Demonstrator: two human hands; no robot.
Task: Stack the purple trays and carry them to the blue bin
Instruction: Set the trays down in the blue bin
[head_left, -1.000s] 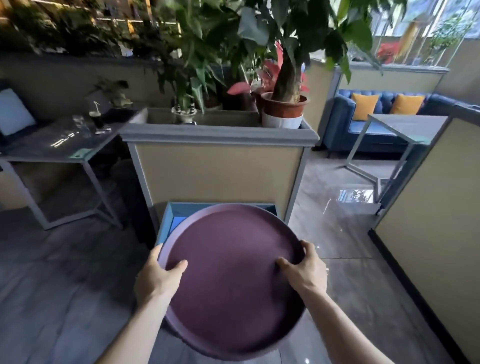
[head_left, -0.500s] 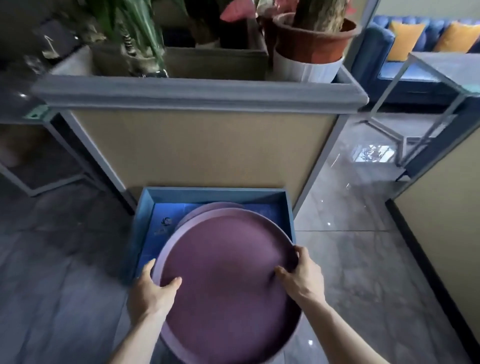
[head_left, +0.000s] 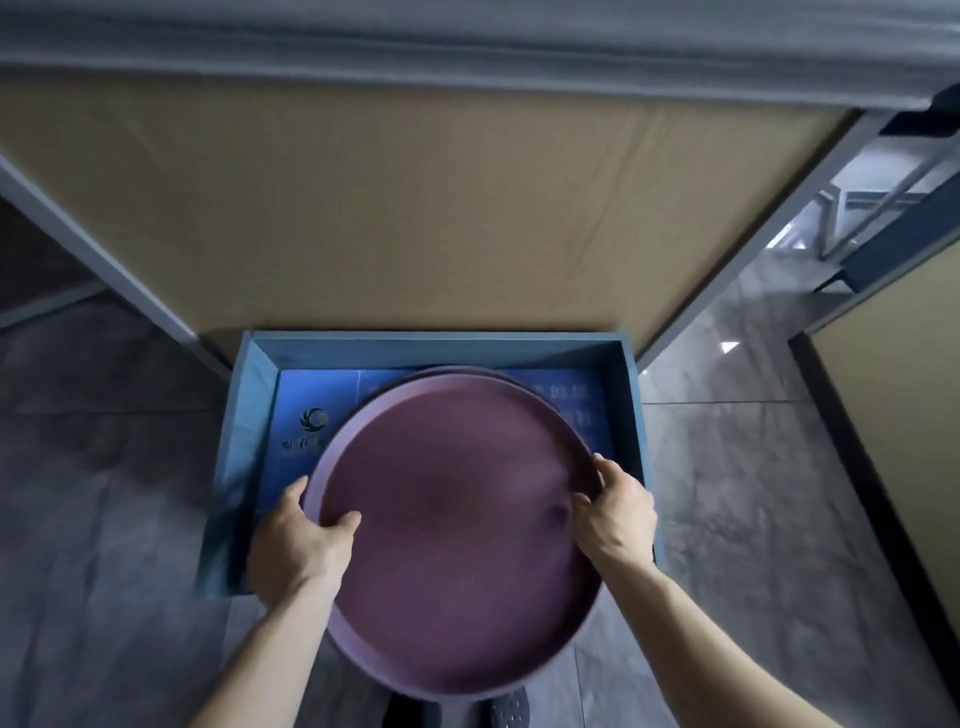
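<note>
The tan partition (head_left: 415, 208) with its grey ledge filled the frame from nine o'clock round to three, and grey floor tiles (head_left: 104, 519) lay on either side; against the foot of that partition, at the centre, sat the blue bin (head_left: 249, 415), open-topped, its printed blue bottom showing at eleven o'clock and at one o'clock; over the bin's near half, reaching down to six o'clock past the bin's front wall, were the purple trays (head_left: 457, 545), round and stacked, a second rim peeping out at twelve o'clock behind the top one; how many lay beneath could not be told; the left hand (head_left: 296, 551) was clamped on the rim at nine o'clock of the stack, thumb inside and fingers beneath; the right hand (head_left: 618, 519) was clamped on the rim at three o'clock in the same manner; a dark shoe (head_left: 509, 706) showed at six o'clock. By my judgement the stacking was done and the carrying all but done, since the trays were already above the bin; what was left was to bring the stack wholly inside the walls, lower it flat to the bottom and let go; whether the far edge already rested on the bottom could not be told, the picture being blurred there; the near edge looked raised and outside the front wall.
</note>
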